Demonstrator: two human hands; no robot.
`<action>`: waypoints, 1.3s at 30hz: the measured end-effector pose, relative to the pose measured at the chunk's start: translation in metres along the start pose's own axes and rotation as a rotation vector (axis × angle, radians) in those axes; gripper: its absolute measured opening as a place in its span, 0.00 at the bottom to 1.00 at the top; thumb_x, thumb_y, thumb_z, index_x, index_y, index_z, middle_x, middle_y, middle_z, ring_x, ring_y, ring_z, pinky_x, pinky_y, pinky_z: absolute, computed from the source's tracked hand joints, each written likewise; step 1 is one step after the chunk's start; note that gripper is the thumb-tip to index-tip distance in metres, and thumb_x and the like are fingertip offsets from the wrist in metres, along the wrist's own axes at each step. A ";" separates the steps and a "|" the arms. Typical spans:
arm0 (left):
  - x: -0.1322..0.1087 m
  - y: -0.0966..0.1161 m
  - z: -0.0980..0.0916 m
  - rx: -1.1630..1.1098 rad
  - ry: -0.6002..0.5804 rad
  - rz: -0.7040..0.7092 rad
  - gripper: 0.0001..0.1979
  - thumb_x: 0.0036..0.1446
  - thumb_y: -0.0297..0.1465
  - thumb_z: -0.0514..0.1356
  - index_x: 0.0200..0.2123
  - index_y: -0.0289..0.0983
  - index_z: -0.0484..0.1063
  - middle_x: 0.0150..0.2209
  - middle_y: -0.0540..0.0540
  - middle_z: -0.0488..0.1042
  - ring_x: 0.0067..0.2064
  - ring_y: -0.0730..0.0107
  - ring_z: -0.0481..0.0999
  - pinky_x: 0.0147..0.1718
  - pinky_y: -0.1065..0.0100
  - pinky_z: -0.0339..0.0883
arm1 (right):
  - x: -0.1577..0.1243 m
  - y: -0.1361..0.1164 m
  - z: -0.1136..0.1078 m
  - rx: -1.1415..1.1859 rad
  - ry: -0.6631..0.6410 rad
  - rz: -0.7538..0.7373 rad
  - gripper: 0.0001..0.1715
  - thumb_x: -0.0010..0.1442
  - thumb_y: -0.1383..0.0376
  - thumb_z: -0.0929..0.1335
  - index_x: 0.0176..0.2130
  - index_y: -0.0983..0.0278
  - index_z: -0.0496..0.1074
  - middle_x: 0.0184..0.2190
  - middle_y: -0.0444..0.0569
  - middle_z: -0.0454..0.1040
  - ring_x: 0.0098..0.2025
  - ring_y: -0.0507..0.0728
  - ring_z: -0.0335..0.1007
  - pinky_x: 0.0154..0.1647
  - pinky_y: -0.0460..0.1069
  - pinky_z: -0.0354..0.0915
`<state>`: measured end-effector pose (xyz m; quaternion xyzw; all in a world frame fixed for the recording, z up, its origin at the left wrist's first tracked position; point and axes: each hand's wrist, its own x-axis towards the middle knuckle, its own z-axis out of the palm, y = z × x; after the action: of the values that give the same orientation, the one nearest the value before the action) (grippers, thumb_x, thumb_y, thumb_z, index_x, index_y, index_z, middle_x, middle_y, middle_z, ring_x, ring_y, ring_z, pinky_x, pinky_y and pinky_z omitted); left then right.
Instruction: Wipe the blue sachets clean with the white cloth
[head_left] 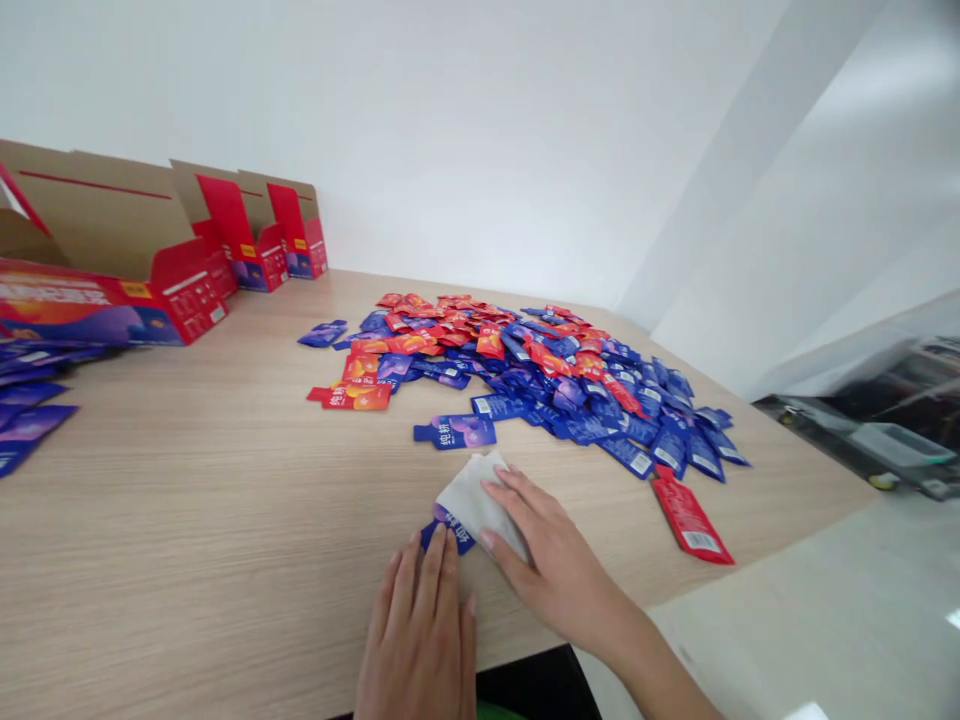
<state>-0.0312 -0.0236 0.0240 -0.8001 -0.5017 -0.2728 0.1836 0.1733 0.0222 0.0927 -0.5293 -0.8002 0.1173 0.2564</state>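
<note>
My right hand lies flat with fingers stretched out, pressing a white cloth onto a blue sachet near the table's front edge. My left hand lies flat beside it, fingers together and extended, its fingertips touching the sachet's near end. Most of the sachet is hidden under the cloth. A single blue sachet lies just beyond the cloth.
A large pile of red and blue sachets covers the wooden table beyond my hands. A lone red sachet lies at the right. Open red cartons stand at the back left, with blue sachets at the left edge.
</note>
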 end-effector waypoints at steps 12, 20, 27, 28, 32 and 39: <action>0.004 -0.003 -0.007 0.032 -0.065 0.164 0.30 0.63 0.29 0.50 0.69 0.35 0.65 0.63 0.33 0.75 0.64 0.42 0.74 0.54 0.42 0.75 | 0.000 0.003 -0.016 -0.043 0.256 0.196 0.24 0.71 0.71 0.59 0.57 0.59 0.77 0.55 0.52 0.80 0.58 0.61 0.77 0.61 0.58 0.72; -0.003 -0.008 0.000 -0.065 -0.080 0.160 0.35 0.62 0.28 0.48 0.73 0.39 0.58 0.66 0.35 0.72 0.67 0.42 0.70 0.56 0.38 0.75 | 0.000 -0.006 0.008 0.001 0.162 0.119 0.29 0.65 0.71 0.67 0.63 0.63 0.72 0.63 0.58 0.75 0.65 0.66 0.72 0.68 0.63 0.66; 0.003 -0.005 0.001 0.067 -0.013 0.243 0.26 0.64 0.28 0.48 0.60 0.31 0.74 0.62 0.31 0.75 0.65 0.44 0.73 0.56 0.46 0.76 | 0.006 -0.020 -0.002 0.188 0.301 0.032 0.32 0.69 0.75 0.58 0.65 0.57 0.69 0.62 0.48 0.76 0.65 0.54 0.71 0.68 0.53 0.66; 0.004 -0.004 -0.001 0.075 -0.011 0.242 0.25 0.64 0.28 0.48 0.58 0.31 0.76 0.61 0.31 0.76 0.65 0.44 0.74 0.56 0.46 0.75 | 0.006 -0.027 0.001 0.221 0.254 -0.035 0.32 0.69 0.76 0.58 0.66 0.56 0.69 0.62 0.47 0.76 0.66 0.53 0.70 0.70 0.52 0.64; 0.009 -0.001 -0.010 0.117 -0.024 0.279 0.25 0.61 0.24 0.48 0.54 0.28 0.78 0.58 0.29 0.79 0.61 0.43 0.77 0.55 0.46 0.75 | 0.005 -0.032 0.019 0.168 0.002 -0.214 0.33 0.67 0.77 0.60 0.66 0.60 0.70 0.66 0.48 0.74 0.72 0.55 0.62 0.75 0.56 0.56; 0.016 0.006 -0.019 0.235 -0.055 0.269 0.24 0.62 0.24 0.48 0.52 0.26 0.79 0.59 0.28 0.78 0.59 0.46 0.79 0.54 0.51 0.78 | 0.011 0.018 0.014 0.066 0.201 0.021 0.28 0.70 0.73 0.60 0.65 0.63 0.72 0.64 0.58 0.74 0.68 0.63 0.68 0.72 0.65 0.62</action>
<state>-0.0255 -0.0257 0.0490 -0.8401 -0.4235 -0.1631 0.2969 0.1767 0.0405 0.0758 -0.5380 -0.7605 0.0927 0.3516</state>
